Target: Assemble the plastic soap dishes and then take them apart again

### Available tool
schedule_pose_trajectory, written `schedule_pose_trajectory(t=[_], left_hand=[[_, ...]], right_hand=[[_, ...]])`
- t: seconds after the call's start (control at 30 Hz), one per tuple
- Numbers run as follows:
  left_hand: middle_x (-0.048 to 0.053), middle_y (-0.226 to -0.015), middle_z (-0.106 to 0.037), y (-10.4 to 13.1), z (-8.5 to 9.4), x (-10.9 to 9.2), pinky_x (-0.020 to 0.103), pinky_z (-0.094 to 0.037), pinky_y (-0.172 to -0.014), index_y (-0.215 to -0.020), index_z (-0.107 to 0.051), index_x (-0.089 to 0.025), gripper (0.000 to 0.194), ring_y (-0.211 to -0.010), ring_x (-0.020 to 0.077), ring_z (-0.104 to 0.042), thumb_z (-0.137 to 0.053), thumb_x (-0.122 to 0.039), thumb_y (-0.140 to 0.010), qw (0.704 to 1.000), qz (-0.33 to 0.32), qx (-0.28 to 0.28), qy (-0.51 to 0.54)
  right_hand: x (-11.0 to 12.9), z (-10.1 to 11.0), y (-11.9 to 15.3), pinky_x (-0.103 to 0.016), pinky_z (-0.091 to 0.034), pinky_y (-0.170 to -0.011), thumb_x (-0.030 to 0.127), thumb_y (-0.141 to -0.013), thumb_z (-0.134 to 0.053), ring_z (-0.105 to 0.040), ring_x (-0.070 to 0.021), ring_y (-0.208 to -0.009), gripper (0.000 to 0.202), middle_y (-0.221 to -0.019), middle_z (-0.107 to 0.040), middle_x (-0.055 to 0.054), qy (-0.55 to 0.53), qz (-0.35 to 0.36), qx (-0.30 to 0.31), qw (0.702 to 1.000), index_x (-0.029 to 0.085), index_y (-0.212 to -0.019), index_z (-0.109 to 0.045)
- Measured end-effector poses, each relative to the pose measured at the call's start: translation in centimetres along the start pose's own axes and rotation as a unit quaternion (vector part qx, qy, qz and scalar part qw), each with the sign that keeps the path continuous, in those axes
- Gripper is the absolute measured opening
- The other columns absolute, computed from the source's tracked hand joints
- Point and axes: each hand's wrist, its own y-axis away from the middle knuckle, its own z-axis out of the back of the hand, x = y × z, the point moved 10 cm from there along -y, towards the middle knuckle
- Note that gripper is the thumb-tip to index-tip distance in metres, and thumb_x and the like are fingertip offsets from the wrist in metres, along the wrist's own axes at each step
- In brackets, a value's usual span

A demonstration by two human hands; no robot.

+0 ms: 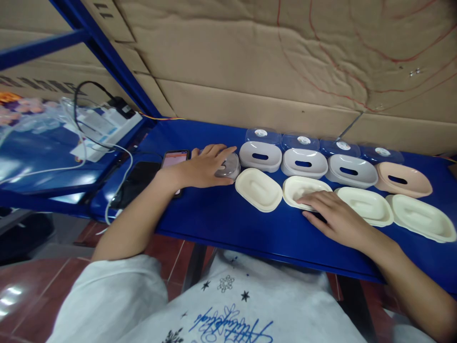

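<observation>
My left hand (209, 166) lies over a soap box (230, 166) with a see-through grey lid. Its thumb runs along the near side and its fingers along the far side; the palm hides much of the box. At the front row, my right hand (332, 214) grips the near rim of a cream inner tray (303, 186), fingers inside and thumb outside. Other cream trays (259, 188) lie on both sides of it. Behind them stands a row of slotted soap-box bases, several grey-white (260, 164) and one peach (405, 180). Clear lids (264, 136) with round stickers line the back.
A lit phone (174, 158) lies partly under my left forearm, beside a dark flat object (137, 183). White cables and a power strip (107, 126) are at the left. Cardboard (228, 62) walls the back of the blue table (228, 228); a blue frame post (117, 62) rises at left.
</observation>
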Motion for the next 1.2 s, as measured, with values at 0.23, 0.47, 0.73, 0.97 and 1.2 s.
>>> schedule_pose_trajectory(t=[0.23,0.47,0.73,0.97,1.2], left_hand=[[0.017,-0.171,-0.043,-1.1,0.4,0.7,0.068,-0.031,-0.124,-0.175,-0.029,-0.031,0.104,-0.155,0.0480,-0.039,-0.068,-0.076,-0.089,1.000,-0.012,-0.010,-0.002],[0.018,-0.179,-0.036,-2.8,1.1,4.0,0.067,-0.021,-0.131,-0.174,-0.025,-0.025,0.114,-0.163,0.0432,-0.034,-0.075,-0.075,-0.085,0.998,-0.020,-0.039,0.035],[0.020,-0.185,-0.019,-6.9,4.1,7.6,0.072,-0.016,-0.132,-0.177,-0.024,-0.016,0.110,-0.167,0.0484,-0.019,-0.056,-0.083,-0.097,0.996,0.012,-0.083,-0.021],[0.022,-0.184,-0.023,-9.4,4.1,8.5,0.067,-0.020,-0.135,-0.177,-0.023,-0.016,0.094,-0.171,0.0409,-0.022,-0.068,-0.047,-0.100,0.994,0.008,-0.111,0.000],[0.020,-0.185,-0.021,-6.4,5.0,7.0,0.067,-0.008,-0.138,-0.172,-0.036,-0.016,0.076,-0.174,0.0368,-0.016,-0.057,-0.032,-0.100,0.985,-0.058,-0.163,0.003]], right_hand=[[-0.3,-0.2,0.2,-0.056,-0.058,-0.108,0.032,-0.111,-0.057,-0.072,-0.0336,-0.131,0.031,-0.140,-0.077,-0.012,-0.009,-0.013,0.007,1.000,0.025,-0.140,-0.067],[-0.2,-0.2,0.1,-0.057,-0.059,-0.108,0.033,-0.112,-0.057,-0.071,-0.0338,-0.132,0.032,-0.140,-0.076,-0.012,-0.014,-0.009,0.010,1.000,0.026,-0.142,-0.065],[-0.2,-0.1,0.0,-0.056,-0.059,-0.106,0.032,-0.111,-0.058,-0.072,-0.0331,-0.130,0.035,-0.137,-0.076,-0.012,-0.020,-0.005,0.005,1.000,0.028,-0.146,-0.064],[-0.1,-0.2,0.1,-0.055,-0.058,-0.107,0.032,-0.112,-0.058,-0.071,-0.0330,-0.132,0.041,-0.139,-0.075,-0.012,-0.015,-0.002,0.008,1.000,0.030,-0.153,-0.060],[0.0,-0.2,0.0,-0.057,-0.059,-0.107,0.032,-0.112,-0.056,-0.071,-0.0340,-0.131,0.034,-0.138,-0.075,-0.013,-0.016,-0.008,0.013,1.000,0.027,-0.145,-0.064]])
